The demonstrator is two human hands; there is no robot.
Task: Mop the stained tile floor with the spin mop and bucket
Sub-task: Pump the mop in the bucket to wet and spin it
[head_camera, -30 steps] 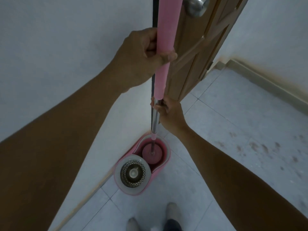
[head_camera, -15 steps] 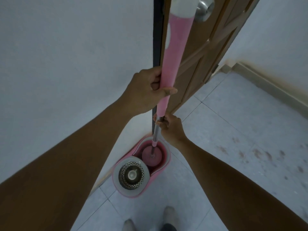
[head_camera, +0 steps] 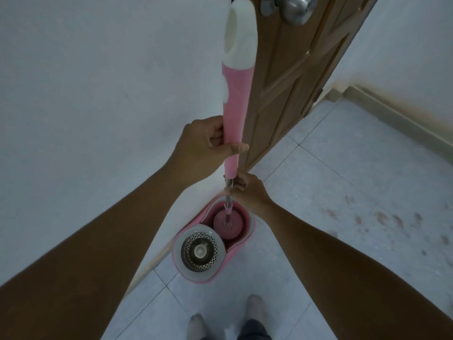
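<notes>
A pink spin mop stands nearly upright, its pink handle capped in white at the top. My left hand is shut around the pink grip. My right hand is shut on the metal shaft just below. The round pink mop head sits in the far well of the pink bucket on the floor by the wall. The bucket's near side holds a perforated steel spinner basket. Brown stains mark the pale tile floor to the right.
A white wall runs along the left. A brown wooden door with a steel knob stands open behind the mop. A baseboard lines the far right wall. My feet stand just before the bucket.
Both hands and the mop handle have dropped lower in view, so the white top cap now shows. The mop head stays in the bucket's well.
</notes>
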